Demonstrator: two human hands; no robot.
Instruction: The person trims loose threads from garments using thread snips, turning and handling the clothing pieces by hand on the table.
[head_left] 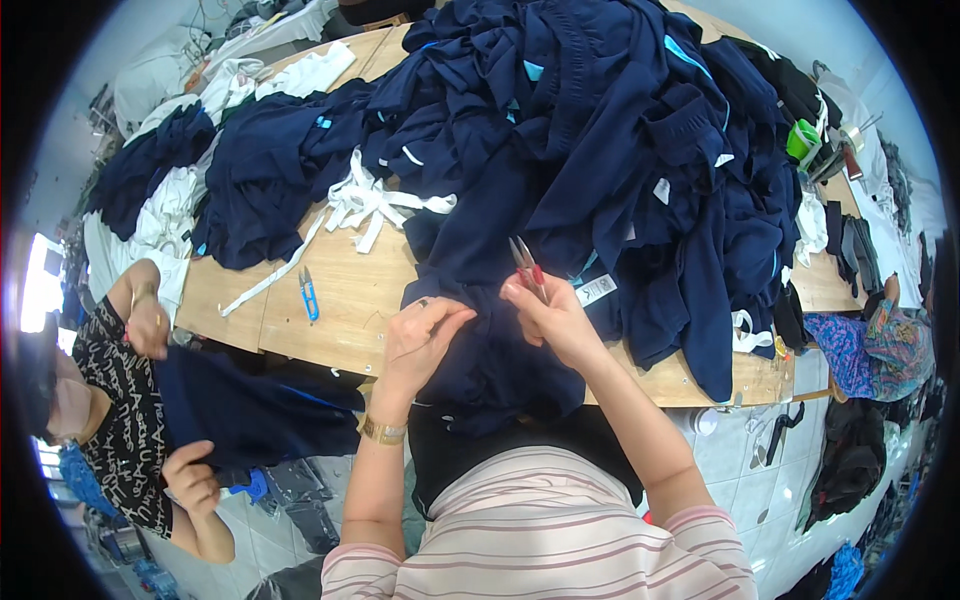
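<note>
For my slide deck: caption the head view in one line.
Left hand pinches a navy garment at the table edge while the right hand holds small thread snips.

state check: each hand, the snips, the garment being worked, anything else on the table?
left hand: pinching the navy garment
right hand: closed on the thread snips
thread snips: blades pointing up, slightly parted
navy garment: bunched at the table edge
blue snips: lying loose on the table
clothes pile: heaped
</note>
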